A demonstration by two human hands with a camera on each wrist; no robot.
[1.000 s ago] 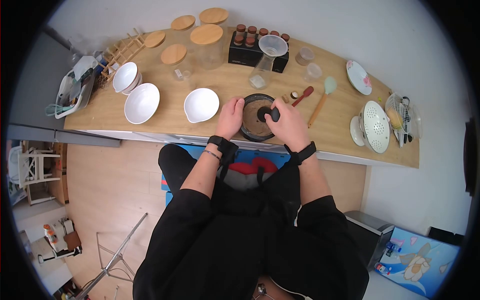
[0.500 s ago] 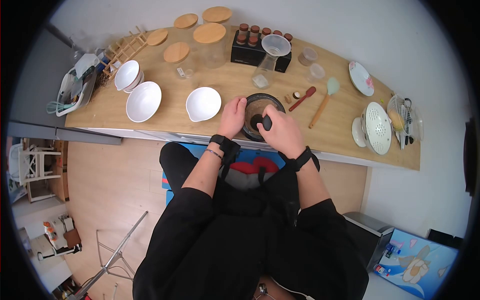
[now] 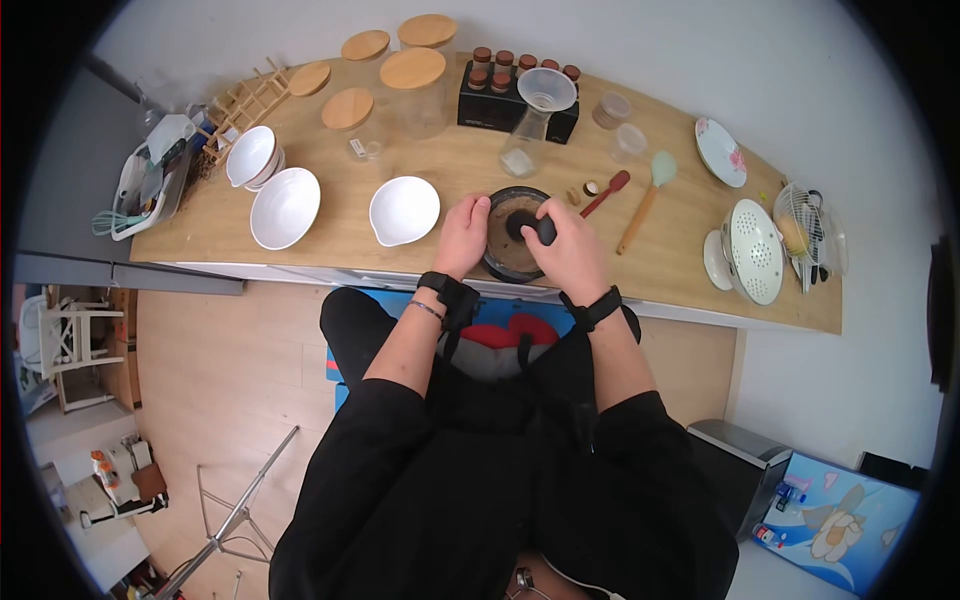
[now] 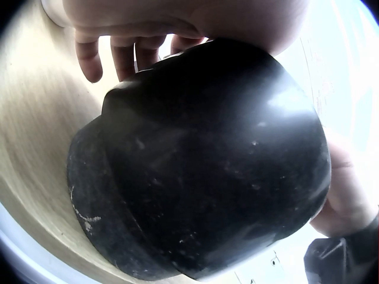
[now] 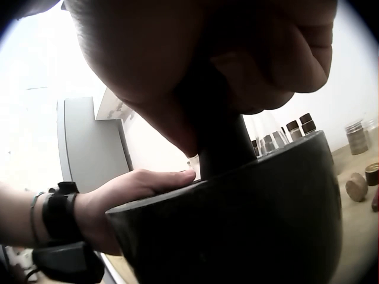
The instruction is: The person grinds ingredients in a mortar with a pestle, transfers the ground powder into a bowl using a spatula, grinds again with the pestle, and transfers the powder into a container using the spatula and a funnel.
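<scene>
A black mortar (image 3: 514,277) stands near the counter's front edge, with brown powder (image 3: 500,243) inside. My left hand (image 3: 463,238) steadies it from the left, its thumb along the rim in the right wrist view and its fingers round the outer wall (image 4: 216,160) in the left wrist view. In my right hand (image 3: 575,252) is the knob of a black pestle (image 3: 546,231); the shaft (image 5: 222,148) goes down into the bowl. The pestle's tip stands in the powder, toward the back of the mortar. The right fingers partly hide the handle.
A white spouted bowl (image 3: 404,210) is left of the mortar, more bowls (image 3: 285,208) farther left. Behind stands a flask with a funnel (image 3: 546,90). To the right lie a red spatula (image 3: 606,193), a green-headed spatula (image 3: 645,205) and a colander (image 3: 755,250).
The pestle has circled within the mortar, from the right side to the front left, then to the back. My right hand moved with it; the left hand keeps its place.
</scene>
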